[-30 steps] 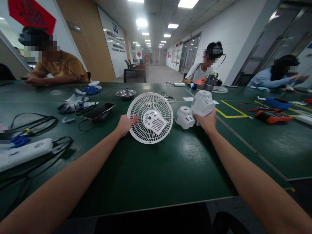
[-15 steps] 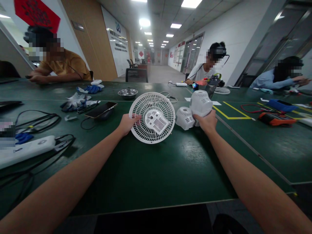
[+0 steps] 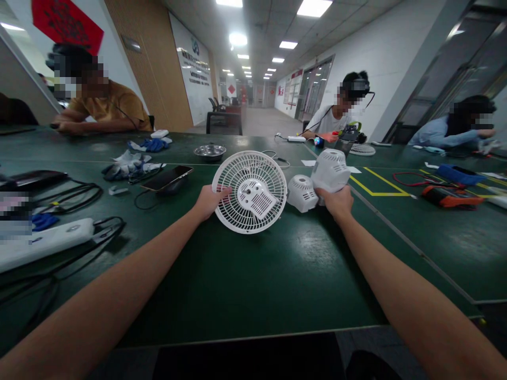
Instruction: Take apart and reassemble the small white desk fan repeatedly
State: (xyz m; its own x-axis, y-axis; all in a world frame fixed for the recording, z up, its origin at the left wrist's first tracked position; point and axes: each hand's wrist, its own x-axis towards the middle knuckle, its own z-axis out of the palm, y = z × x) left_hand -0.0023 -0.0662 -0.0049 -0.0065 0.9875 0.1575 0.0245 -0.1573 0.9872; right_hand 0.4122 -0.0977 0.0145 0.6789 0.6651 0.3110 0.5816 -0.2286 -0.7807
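Note:
My left hand is closed on the left rim of a round white fan grille, its thumb lying over the ribs. The grille is tilted up toward me, with a slotted white plate at its centre. My right hand grips a white vented plastic housing from below, raised off the table and tilted. Just left of it, a second white vented housing rests on the green table, between the grille and my right hand. The right fingers are partly hidden behind the housing.
To the left lie a phone, gloves, black cables and a white power strip. A metal bowl stands behind the grille. An orange multimeter lies right. Several people sit across the table.
The housing in my right hand has tilted slightly and shifted a little to the right. The whole view has moved slightly; my left hand still holds the grille.

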